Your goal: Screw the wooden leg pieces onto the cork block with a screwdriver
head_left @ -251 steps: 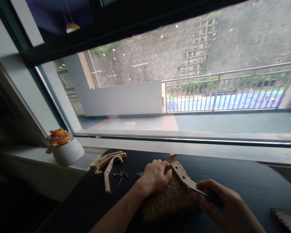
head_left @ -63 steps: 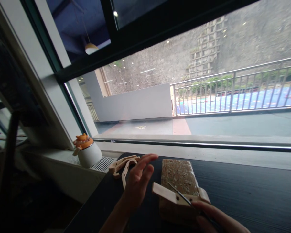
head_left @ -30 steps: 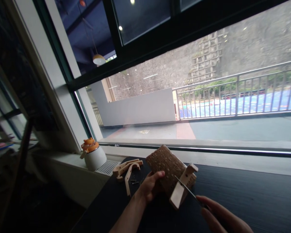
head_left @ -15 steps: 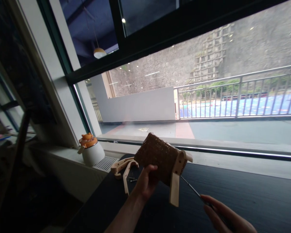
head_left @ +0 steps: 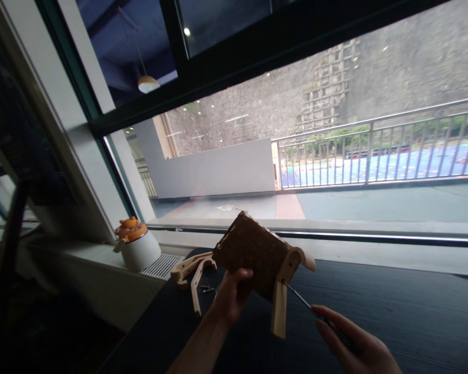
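My left hand [head_left: 231,295] grips a brown woven panel [head_left: 248,251] from below and holds it tilted up above the black table [head_left: 393,311]. A pale curved wooden leg [head_left: 284,291] is fixed to the panel's right edge and hangs down. My right hand [head_left: 353,345] is closed round the handle of a thin screwdriver [head_left: 302,302]. The screwdriver's tip rests against the wooden leg near its top.
Two more curved wooden pieces [head_left: 193,271] and several small screws [head_left: 206,287] lie on the table to the left. A white pot with an orange lid [head_left: 136,245] stands on the vent by the window. The window sill [head_left: 335,234] runs along the table's far edge.
The panel lay flat on the table two seconds ago; my left hand has since taken hold of it and lifted it upright. The screwdriver tip has come back against the leg.
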The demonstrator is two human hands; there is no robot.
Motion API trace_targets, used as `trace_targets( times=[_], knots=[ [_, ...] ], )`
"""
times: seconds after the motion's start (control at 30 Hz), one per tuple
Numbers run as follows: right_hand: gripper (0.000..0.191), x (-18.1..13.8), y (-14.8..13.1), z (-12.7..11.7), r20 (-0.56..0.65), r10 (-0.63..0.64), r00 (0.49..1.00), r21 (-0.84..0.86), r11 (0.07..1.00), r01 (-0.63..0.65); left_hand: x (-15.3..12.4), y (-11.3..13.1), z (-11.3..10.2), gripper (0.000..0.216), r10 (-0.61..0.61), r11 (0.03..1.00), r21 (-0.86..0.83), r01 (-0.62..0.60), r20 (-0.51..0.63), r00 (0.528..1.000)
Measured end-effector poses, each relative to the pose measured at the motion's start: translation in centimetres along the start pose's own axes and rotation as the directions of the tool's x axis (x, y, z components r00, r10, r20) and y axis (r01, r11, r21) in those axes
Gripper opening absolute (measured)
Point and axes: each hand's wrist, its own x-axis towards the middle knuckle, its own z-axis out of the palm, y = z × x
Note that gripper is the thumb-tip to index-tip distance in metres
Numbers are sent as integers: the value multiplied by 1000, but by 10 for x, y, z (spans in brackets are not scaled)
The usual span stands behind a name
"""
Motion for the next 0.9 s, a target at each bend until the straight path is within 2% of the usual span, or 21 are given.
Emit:
trace_targets(
  times=[0.23,0.43,0.63,0.77,0.9],
  knots=[
    [30,-1,9,2,2,-46,999,-48,998,46,-6,0,7,36,77,991,114,-75,-16,997],
    [30,-2,11,3,-16,-165,986,-164,973,160,-10,-4,11,44,114,985,131,-115,14,993],
    [32,-3,21,5,-6,-289,957,-323,907,272,-10,-10,11,48,108,983,142,-116,66,992],
    [29,-7,20,2,-4,-295,956,-411,872,267,-9,-18,8,45,122,968,204,-143,112,986],
    [28,-8,10,0,-26,-282,959,-379,890,252,-7,-21,4,36,103,959,248,-136,139,985]
  ],
)
